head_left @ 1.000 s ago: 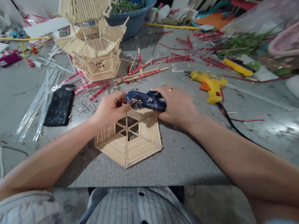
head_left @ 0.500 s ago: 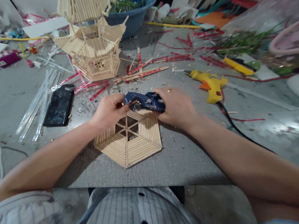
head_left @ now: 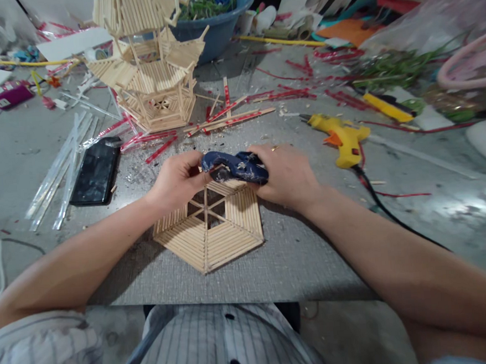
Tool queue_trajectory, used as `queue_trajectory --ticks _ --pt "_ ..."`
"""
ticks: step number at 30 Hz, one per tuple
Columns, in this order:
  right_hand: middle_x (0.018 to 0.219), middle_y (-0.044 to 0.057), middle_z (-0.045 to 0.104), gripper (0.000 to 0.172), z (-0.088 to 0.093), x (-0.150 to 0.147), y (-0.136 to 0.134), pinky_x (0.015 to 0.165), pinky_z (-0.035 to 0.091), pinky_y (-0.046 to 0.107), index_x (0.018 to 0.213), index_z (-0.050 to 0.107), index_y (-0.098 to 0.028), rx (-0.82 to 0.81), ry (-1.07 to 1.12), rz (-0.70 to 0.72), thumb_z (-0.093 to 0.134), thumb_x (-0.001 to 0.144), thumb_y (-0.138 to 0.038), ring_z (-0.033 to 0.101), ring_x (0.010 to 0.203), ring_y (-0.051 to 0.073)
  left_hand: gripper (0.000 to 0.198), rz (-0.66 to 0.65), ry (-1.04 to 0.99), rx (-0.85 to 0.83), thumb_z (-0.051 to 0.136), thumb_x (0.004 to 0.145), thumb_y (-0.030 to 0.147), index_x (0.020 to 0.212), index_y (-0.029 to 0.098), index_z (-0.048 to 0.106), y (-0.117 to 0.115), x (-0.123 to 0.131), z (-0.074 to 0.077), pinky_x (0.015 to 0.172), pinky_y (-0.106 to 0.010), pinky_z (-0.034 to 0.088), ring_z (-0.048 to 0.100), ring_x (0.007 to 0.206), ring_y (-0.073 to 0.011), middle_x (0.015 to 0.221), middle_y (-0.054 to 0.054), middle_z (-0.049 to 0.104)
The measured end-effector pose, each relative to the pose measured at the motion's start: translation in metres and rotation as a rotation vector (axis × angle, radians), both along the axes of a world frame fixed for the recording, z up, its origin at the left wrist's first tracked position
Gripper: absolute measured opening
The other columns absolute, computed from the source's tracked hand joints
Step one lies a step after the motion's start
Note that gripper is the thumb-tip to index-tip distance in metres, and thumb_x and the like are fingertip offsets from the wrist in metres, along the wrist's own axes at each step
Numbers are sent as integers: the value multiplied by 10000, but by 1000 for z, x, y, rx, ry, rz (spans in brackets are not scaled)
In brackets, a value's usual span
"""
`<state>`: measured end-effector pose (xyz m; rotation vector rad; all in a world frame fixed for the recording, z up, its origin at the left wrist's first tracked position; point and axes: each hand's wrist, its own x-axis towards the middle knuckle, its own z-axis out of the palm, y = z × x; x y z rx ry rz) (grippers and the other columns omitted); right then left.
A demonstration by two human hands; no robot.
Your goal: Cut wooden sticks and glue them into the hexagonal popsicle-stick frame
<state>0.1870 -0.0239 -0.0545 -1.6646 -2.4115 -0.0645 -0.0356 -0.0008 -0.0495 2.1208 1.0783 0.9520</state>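
Note:
My right hand (head_left: 286, 170) is wrapped round a dark blue hand tool (head_left: 237, 167) with curved, worn handles. At the tool's left end, the thumb and fingers of my left hand (head_left: 180, 178) are pinched together. What lies between those fingertips is mostly hidden. Both hands are over the far edge of a flat hexagonal panel (head_left: 231, 246) made of thin wooden sticks. Spokes cross the open middle of this panel, and its far side is covered by my hands and the tool.
Behind stands a tiered wooden-stick tower (head_left: 156, 77) before a blue basin (head_left: 216, 37). A yellow glue gun (head_left: 344, 139) lies right with its cord. Left are a black phone (head_left: 96, 173) and clear glue sticks (head_left: 63, 172). Red-marked sticks (head_left: 230, 119) and scraps litter the table.
Hardly anything differs. My right hand and the blue tool have shifted very slightly, while the panel stays in place.

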Motion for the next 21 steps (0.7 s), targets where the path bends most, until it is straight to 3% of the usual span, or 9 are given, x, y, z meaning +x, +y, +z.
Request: queue_trajectory --ticks 21 --pt "960 127 712 404 -1 -1 -2 705 436 389 1121 612 -182 -42 16 -25 567 745 -324 641 857 321 86 -34 19 8 629 748 183 678 181 578 0 -1 3 543 -209 402 529 631 -105 610 26 575"
